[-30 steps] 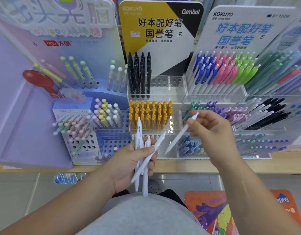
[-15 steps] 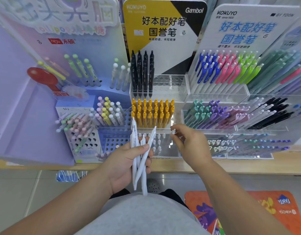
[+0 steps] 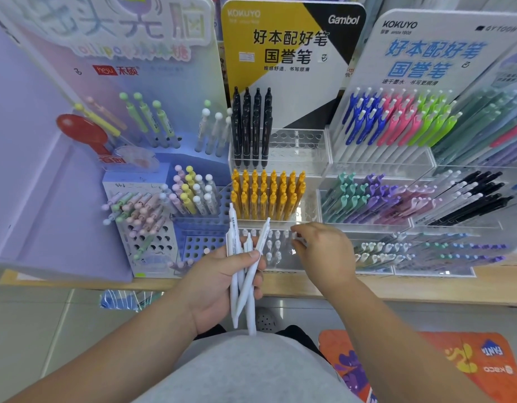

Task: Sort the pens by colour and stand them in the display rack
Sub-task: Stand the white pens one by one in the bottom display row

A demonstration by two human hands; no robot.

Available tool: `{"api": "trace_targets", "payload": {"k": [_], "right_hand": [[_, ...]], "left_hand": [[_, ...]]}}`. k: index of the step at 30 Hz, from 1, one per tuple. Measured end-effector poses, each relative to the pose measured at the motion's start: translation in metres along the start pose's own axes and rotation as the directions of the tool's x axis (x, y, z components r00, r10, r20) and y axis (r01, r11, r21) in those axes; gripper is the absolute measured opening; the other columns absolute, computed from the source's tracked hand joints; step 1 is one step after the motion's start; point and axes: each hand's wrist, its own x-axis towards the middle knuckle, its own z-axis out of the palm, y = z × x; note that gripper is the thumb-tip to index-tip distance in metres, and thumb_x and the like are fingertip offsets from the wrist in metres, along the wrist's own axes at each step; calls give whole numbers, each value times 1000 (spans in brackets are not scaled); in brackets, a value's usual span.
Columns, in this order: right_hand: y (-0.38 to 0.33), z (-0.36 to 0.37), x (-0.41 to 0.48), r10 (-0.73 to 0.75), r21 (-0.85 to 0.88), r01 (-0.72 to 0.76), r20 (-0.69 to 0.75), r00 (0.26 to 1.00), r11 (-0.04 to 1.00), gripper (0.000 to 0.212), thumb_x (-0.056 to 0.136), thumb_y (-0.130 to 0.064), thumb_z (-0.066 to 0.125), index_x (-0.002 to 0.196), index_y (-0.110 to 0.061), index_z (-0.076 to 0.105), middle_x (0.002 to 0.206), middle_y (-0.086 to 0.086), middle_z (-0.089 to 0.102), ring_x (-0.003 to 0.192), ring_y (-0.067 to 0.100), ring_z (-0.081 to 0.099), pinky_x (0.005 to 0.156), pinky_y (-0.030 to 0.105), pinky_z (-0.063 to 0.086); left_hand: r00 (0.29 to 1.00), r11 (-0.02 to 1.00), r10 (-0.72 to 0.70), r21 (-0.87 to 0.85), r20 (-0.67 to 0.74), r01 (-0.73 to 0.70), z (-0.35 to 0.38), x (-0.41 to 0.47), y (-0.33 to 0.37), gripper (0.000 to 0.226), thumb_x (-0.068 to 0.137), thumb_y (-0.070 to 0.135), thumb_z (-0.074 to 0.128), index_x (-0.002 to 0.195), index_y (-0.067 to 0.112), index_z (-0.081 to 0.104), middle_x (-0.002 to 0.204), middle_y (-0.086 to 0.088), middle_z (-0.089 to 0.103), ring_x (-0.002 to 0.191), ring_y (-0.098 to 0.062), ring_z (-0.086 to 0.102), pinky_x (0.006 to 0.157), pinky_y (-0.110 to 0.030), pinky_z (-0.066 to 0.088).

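My left hand [image 3: 219, 283] grips a loose bunch of white pens [image 3: 233, 228], their tops pointing up in front of the racks. My right hand [image 3: 324, 251] reaches into the lowest tier of the clear rack [image 3: 276, 264]. Its curled fingertips pinch the top of a white pen [image 3: 294, 236] standing in a hole there. Several other white pens [image 3: 270, 242] stand in the same tier. Orange pens [image 3: 266, 196] fill the tier above, and black pens [image 3: 251, 126] stand in the top tier.
A purple-blue rack [image 3: 199, 237] with pastel pens stands to the left. Clear racks with blue, pink and green pens [image 3: 396, 120] and mixed pens [image 3: 426, 199] stand to the right. All sit on a wooden shelf [image 3: 309, 289]. An orange mat [image 3: 426, 367] lies on the floor.
My right hand carried one white pen from mid-air down into the lowest tier of the clear rack. My left hand kept hold of its bunch and barely moved.
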Motion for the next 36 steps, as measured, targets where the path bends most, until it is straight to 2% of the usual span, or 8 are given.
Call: {"api": "trace_targets", "payload": {"k": [7,10,13,16,21,26,30,36], "right_hand": [[-5,-9,-3,37,83,-35,-25,999,996,32,75,-13,80,106,-16,72,83,2,72,70,25,67,59,32,55],[-17,-30,-5,123,233,-99,-91,988,967,16,86,-21,72,102,-17,73,84,-4,73,73,14,67,66,25,52],[-39,-62,1,357,651,-401,208,911,644,13,89,-32,70,93,-20,75,77,-2,73,71,11,67,63,25,53],[-53,-83,6,333,780,-544,447,831,310,13,83,-20,77,91,-11,74,75,7,73,63,14,65,55,17,49],[-51,-87,8,299,786,-593,531,793,175,8,83,-10,75,89,-8,70,73,6,71,65,15,65,58,23,47],[-24,-100,10,384,865,-501,452,805,34,8,87,0,66,85,-8,66,70,7,67,62,15,62,63,28,46],[-5,-105,8,469,898,-436,358,808,66,12,88,1,65,84,-10,68,71,5,68,65,18,64,64,27,51],[1,-99,5,461,821,-348,118,879,453,13,85,-3,73,94,-12,75,77,5,72,71,17,67,68,23,56]], "left_hand": [[1000,1000,4,13,26,-5,1,-3,-1,29,79,9,67,106,0,60,83,-16,64,59,-21,57,56,-35,53],[999,1000,13,19,33,-13,3,-3,0,30,78,9,68,107,3,61,83,-16,65,60,-21,57,56,-35,53],[999,999,12,33,48,-14,5,-2,-1,26,78,8,69,104,7,65,82,-15,64,61,-21,57,56,-34,52],[998,996,7,84,68,-13,7,-1,-1,32,78,8,71,108,7,64,81,-15,63,63,-21,57,57,-34,51],[994,994,-1,112,106,-11,10,1,-1,32,80,10,70,110,4,60,84,-18,66,64,-24,59,57,-35,52],[996,998,-50,29,76,48,8,4,0,29,83,17,63,109,9,71,82,-18,66,64,-25,59,57,-36,53],[1000,998,-14,67,23,12,4,3,-4,24,97,12,51,111,10,71,80,-20,64,64,-26,60,59,-38,54],[1000,994,-5,111,10,4,1,2,-3,29,98,9,50,124,6,63,84,-23,66,64,-30,63,63,-41,56]]}}
